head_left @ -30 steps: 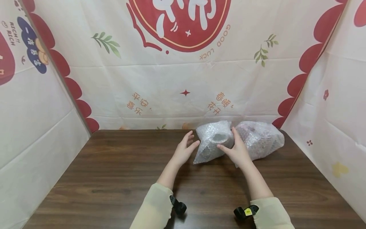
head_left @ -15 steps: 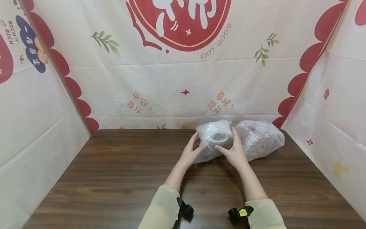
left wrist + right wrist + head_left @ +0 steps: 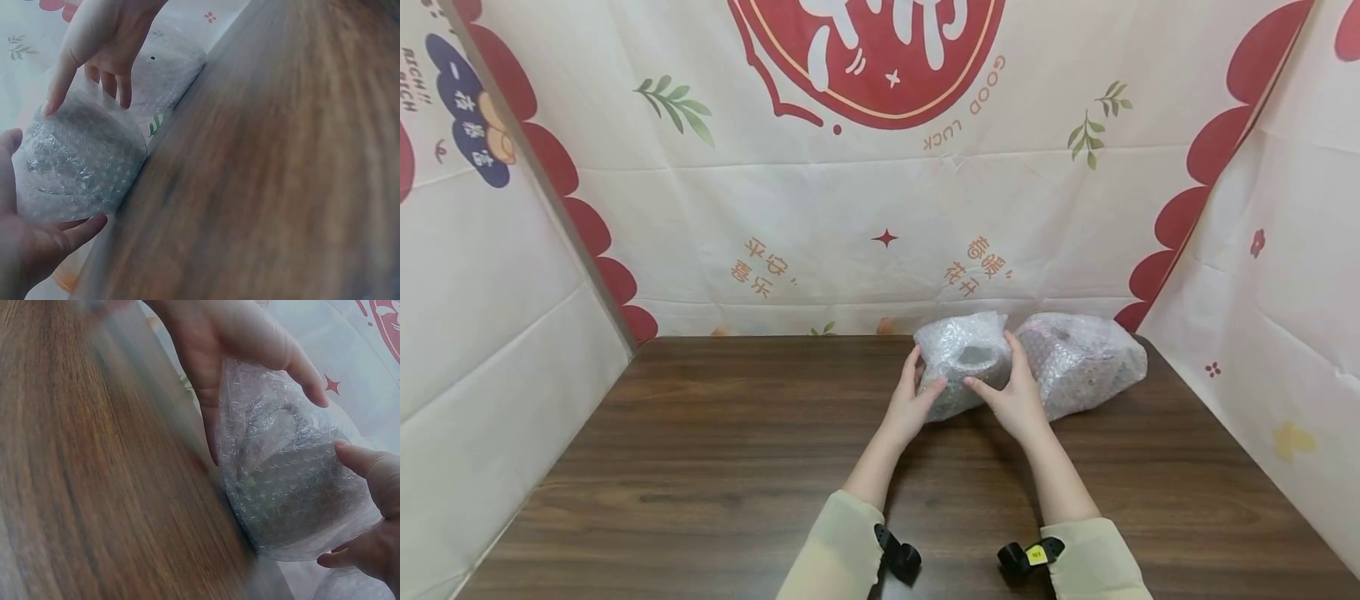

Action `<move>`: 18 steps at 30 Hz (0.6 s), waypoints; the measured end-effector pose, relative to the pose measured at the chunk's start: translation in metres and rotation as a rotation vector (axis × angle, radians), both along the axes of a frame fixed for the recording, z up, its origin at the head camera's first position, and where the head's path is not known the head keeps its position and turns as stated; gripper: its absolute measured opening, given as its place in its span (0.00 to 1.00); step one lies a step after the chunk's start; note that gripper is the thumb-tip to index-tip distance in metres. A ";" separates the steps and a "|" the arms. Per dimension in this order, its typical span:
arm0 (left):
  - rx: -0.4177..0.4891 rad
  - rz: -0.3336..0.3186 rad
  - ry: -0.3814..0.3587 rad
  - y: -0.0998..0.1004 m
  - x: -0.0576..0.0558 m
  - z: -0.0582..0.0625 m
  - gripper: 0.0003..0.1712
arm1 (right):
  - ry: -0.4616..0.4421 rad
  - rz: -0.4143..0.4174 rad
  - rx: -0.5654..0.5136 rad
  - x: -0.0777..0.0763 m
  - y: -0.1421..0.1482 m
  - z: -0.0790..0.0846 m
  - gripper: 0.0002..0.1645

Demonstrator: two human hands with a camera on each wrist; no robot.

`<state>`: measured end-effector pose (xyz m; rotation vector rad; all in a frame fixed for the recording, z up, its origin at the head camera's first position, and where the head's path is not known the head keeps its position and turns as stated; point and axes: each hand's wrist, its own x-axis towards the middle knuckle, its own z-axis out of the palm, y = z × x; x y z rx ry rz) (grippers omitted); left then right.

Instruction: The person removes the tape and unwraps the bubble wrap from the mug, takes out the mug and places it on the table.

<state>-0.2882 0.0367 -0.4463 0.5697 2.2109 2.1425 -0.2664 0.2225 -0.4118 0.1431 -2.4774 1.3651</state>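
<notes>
While pale yellow-green fabric sleeves [image 3: 831, 546] with small black wrist cameras [image 3: 906, 564] extend over the dark brown wood-grain surface [image 3: 700, 467], the left hand's grip [image 3: 912, 404] and the right hand's grip [image 3: 1018, 404] are clamped on opposite sides of a clear bubble-wrapped pack [image 3: 958, 337], thumbs on its near face, close to the far edge. Just beside it, on the right, lies a larger pink-tinged bubble-wrapped bundle [image 3: 1082, 371]. Beyond hangs a white cloth backdrop [image 3: 820, 200] with red scalloped borders [image 3: 1217, 146].
</notes>
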 end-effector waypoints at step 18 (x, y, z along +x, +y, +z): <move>0.031 -0.019 -0.025 0.002 0.001 0.000 0.44 | 0.042 0.020 -0.070 -0.002 -0.003 -0.005 0.60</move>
